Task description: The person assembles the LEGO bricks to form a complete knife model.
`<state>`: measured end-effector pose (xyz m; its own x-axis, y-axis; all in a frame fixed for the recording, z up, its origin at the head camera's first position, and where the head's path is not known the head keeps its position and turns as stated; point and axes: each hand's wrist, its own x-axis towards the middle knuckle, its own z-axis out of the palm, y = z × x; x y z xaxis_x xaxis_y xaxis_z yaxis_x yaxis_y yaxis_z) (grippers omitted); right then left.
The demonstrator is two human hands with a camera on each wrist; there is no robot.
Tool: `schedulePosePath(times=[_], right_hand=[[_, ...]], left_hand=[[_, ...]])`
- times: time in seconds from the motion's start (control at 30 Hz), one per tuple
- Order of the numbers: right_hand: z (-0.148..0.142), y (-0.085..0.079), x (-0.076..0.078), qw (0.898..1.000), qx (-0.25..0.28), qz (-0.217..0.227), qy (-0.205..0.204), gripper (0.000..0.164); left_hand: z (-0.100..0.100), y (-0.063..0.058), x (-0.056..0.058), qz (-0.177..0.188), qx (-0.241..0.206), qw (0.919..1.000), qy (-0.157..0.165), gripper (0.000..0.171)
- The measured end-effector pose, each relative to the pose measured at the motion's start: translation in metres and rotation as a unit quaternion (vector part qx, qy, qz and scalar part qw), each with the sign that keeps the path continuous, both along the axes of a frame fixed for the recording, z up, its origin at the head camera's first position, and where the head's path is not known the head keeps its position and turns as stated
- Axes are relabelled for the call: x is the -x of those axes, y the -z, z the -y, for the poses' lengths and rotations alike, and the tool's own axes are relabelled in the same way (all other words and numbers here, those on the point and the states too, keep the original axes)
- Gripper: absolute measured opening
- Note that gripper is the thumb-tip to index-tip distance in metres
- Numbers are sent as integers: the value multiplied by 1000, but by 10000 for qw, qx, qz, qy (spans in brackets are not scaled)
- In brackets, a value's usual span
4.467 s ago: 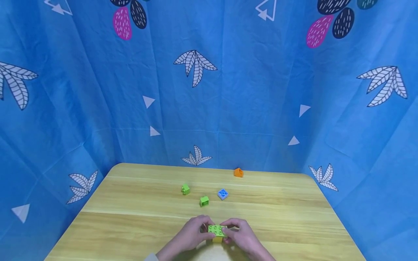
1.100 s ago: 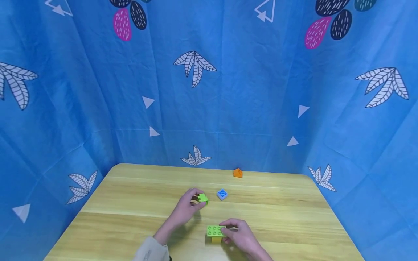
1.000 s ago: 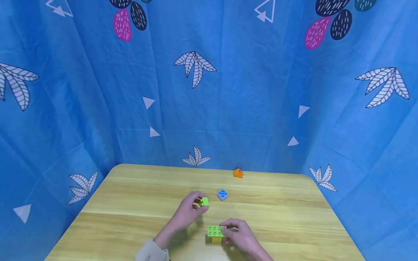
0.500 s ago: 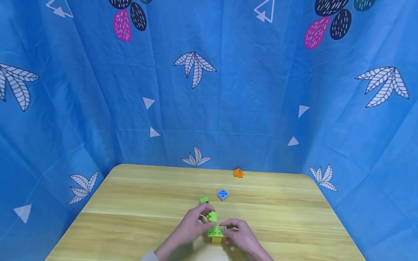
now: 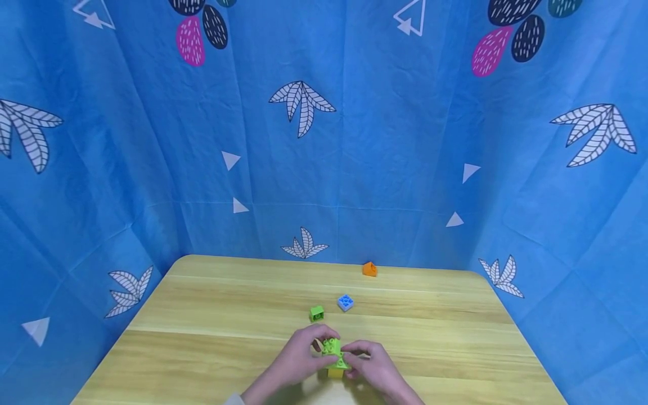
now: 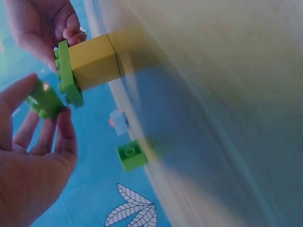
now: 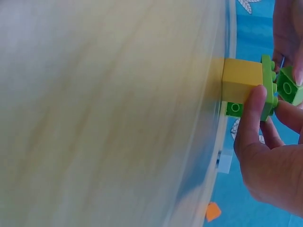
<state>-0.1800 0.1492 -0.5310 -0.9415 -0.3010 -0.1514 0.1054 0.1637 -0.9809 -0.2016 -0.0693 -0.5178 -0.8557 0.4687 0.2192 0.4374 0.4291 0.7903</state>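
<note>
My left hand [image 5: 304, 355] pinches a small lime-green building block [image 6: 46, 100] by its sides, studs showing. It is just above the left part of a green studded plate [image 6: 70, 75]; in the left wrist view a narrow gap shows between them. The plate lies on top of a yellow block [image 6: 97, 62], which stands on the table and is narrower than the plate. My right hand [image 5: 377, 365] holds the right end of the plate and yellow block, its thumb [image 7: 255, 106] against the yellow block in the right wrist view.
Beyond the hands, a second small green block [image 5: 316, 314] lies on its side on the wooden table [image 5: 228, 320]. A blue block [image 5: 346, 302] is to its right, and an orange piece [image 5: 370, 269] lies near the back edge. Blue printed cloth [image 5: 385, 169] hangs around the table.
My left hand left the plate, took the farther-left green block, and brought it back toward me over the plate, turning its studs upward. My right hand has stayed in place, holding the stack.
</note>
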Motion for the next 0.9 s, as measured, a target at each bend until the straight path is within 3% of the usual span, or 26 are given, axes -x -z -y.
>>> schedulePosePath(times=[0.53, 0.9], right_hand=[[-11, -1, -1, 9994, 147, 68, -295, 37], [-11, 1, 1, 9993, 197, 204, -234, 36]], left_hand=[[-3, 0, -4, -77, 482, 9988, -38, 40], [-6, 2, -1, -116, 800, 9967, -118, 41]])
